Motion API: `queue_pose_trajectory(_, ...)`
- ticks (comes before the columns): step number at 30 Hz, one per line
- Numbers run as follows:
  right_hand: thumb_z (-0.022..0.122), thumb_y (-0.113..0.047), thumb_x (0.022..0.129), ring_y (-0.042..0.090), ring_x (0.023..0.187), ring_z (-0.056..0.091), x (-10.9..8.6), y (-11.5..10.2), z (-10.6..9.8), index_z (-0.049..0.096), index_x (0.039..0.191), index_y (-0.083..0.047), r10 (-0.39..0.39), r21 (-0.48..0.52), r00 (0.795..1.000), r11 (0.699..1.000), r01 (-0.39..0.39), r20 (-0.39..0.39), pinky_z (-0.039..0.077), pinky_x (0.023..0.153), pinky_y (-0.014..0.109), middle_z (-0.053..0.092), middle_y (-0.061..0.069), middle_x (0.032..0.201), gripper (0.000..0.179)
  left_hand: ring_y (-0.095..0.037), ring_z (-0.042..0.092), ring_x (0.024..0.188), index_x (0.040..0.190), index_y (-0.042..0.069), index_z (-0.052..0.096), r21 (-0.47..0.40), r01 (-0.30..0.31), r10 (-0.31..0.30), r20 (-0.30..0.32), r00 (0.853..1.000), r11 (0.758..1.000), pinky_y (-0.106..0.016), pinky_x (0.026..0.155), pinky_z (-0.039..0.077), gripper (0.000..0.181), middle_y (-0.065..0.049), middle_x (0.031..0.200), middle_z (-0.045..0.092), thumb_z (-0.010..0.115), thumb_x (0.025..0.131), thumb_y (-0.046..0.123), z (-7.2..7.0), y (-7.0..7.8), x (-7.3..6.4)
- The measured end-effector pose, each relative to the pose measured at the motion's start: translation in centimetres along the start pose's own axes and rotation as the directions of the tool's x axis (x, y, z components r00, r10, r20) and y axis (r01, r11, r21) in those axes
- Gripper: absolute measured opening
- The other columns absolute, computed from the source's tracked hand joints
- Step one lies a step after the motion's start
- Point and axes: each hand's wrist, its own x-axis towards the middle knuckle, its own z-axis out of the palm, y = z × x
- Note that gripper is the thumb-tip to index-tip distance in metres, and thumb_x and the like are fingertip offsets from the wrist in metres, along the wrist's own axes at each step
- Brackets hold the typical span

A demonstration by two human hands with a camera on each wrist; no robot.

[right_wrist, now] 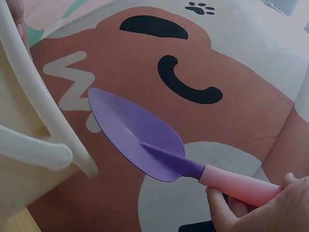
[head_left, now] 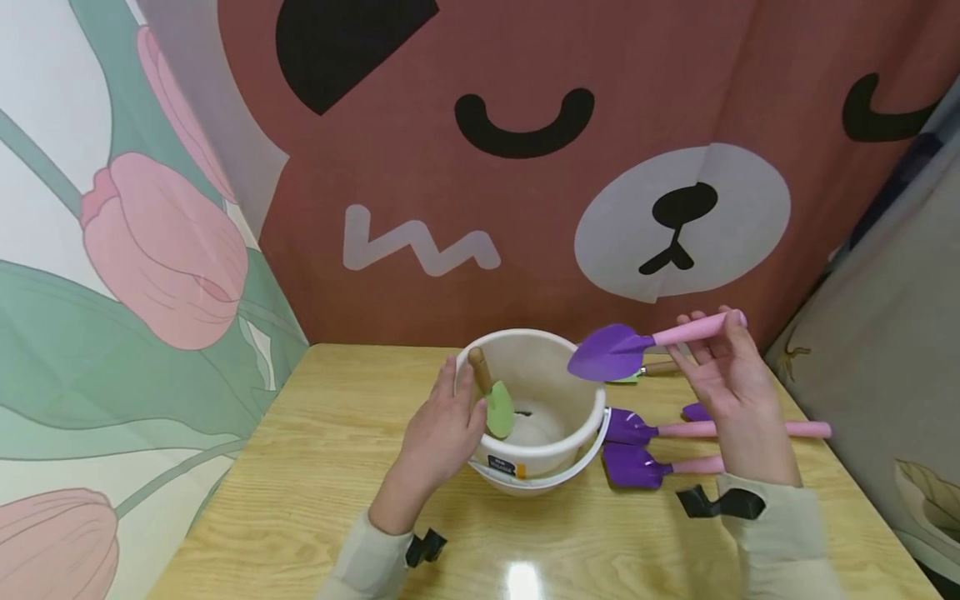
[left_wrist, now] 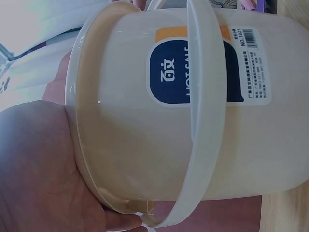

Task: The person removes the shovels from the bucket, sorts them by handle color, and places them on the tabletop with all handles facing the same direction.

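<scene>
A purple trowel (head_left: pixel 607 353) with a pink handle is held up by my right hand (head_left: pixel 738 379), which pinches the handle near its end. The blade overlaps the right rim of a white bucket (head_left: pixel 592 433) in the head view; in the right wrist view the trowel (right_wrist: pixel 140 135) points toward the bucket (right_wrist: pixel 29 82). My left hand (head_left: pixel 442 429) holds the bucket's left rim, its palm against the edge in the left wrist view. Inside the bucket leans a small green trowel (head_left: pixel 500 410) with a wooden handle. The bucket's handle (left_wrist: pixel 208 111) hangs down across its front label.
Right of the bucket lie a purple rake-like tool (head_left: pixel 630 427) and a purple shovel (head_left: pixel 636 465), both pink-handled. Another purple blade (head_left: pixel 696 412) shows beside my right hand. Behind lies a green tool (head_left: pixel 626 379) with a wooden handle. A bear-print curtain (head_left: pixel 420 300) borders the table (head_left: pixel 322 467).
</scene>
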Motion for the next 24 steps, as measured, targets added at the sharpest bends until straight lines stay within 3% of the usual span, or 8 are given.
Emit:
queue_pose_trajectory(8, 0.074, -0.012, 0.09, 0.035, 0.116, 0.065, -0.9, -2.2, -1.1, 0.074, 0.116, -0.014, 0.05, 0.136, 0.999, 0.99, -0.047, -0.018, 0.043, 0.105, 0.064, 0.07, 0.013, 0.115, 0.025, -0.035, 0.02, 0.153, 0.158, 0.004, 0.031, -0.006, 0.001, -0.001, -0.001, 1.0, 1.0, -0.053, 0.113, 0.04, 0.065, -0.021, 0.168, 0.013, 0.038, 0.107, 0.043, 0.2, -0.1, -0.1)
queue_pose_trajectory(24, 0.072, -0.012, 0.092, 0.037, 0.115, 0.066, -2.0, -5.2, -3.0, 0.072, 0.116, -0.014, -0.027, 0.092, 0.998, 0.995, 0.032, -0.055, 0.047, 0.095, 0.07, 0.07, 0.015, 0.114, 0.024, -0.035, 0.022, 0.152, 0.158, 0.004, 0.031, -0.001, 0.001, -0.001, -0.007, 1.0, 1.0, -0.054, 0.112, 0.04, 0.066, -0.022, 0.167, 0.015, 0.035, 0.107, 0.045, 0.1, -0.1, -0.1)
